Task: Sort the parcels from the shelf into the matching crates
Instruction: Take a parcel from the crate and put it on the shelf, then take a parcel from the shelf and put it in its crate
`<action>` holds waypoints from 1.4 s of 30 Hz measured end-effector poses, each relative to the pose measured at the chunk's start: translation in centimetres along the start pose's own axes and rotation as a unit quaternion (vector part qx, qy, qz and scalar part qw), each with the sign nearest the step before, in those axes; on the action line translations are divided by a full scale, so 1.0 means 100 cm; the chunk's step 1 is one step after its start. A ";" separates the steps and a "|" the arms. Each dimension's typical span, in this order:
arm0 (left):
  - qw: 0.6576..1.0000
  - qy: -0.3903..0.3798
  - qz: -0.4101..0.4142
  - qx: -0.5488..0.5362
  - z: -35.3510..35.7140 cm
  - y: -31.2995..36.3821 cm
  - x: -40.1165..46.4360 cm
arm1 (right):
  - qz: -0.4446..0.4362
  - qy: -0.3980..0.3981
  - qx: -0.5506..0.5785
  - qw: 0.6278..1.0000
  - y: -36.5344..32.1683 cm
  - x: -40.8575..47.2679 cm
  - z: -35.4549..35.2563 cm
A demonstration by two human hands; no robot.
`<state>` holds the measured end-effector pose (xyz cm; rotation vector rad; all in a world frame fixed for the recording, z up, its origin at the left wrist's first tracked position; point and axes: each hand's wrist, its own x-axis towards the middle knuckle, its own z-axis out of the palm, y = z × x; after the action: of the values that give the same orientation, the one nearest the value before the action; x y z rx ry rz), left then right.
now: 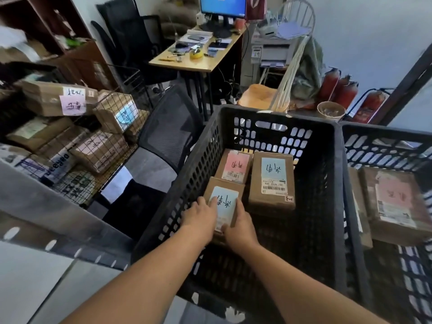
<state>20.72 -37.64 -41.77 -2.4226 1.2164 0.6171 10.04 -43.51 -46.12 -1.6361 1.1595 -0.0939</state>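
At the far left of the frame I see a dark wooden shelf (pixel 70 38); below it, a heap of cardboard parcels (pixel 53 99) sits in and around wire mesh baskets (pixel 117 111), some carrying pink or pale blue handwritten labels; just right of the heap, a black mesh office chair (pixel 168 129) faces away from me; in the upper middle, a wooden desk (pixel 198 59) holds a lit monitor (pixel 223 7) and small clutter. In the lower middle, both bare forearms reach into a black plastic crate (pixel 339 183); my left hand (pixel 199 218) lies on the left edge of a small blue-labelled box (pixel 225 202), fingers curled over its side; my right hand (pixel 240 226) grips the same box at its lower right edge, thumb on the label; the box sits low against the crate's left wall. Just above it lies a pink-labelled box (pixel 236 167); to the right, a second blue-labelled box (pixel 272 181) lies flat on the crate floor. At the right edge, a second black crate (pixel 385 139) touches the first and holds a larger pink-labelled parcel (pixel 395 202); beyond it, in the upper right, stand red fire extinguishers (pixel 346 90).
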 end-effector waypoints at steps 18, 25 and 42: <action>0.947 0.248 0.079 -0.191 -0.058 -0.022 -0.073 | -0.161 0.054 -0.078 0.982 -0.051 -0.047 -0.059; 0.873 0.391 0.094 -0.276 -0.081 -0.033 -0.189 | -0.346 0.057 -0.119 0.929 -0.087 -0.137 -0.115; 0.675 0.568 -0.385 -0.272 0.008 0.024 -0.648 | -0.635 -0.326 -0.081 0.696 -0.159 -0.461 -0.087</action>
<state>-16.04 4.07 -8.43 -3.5186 0.0131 -1.1185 -9.10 -17.56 -8.49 -2.0843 -0.6665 -0.2594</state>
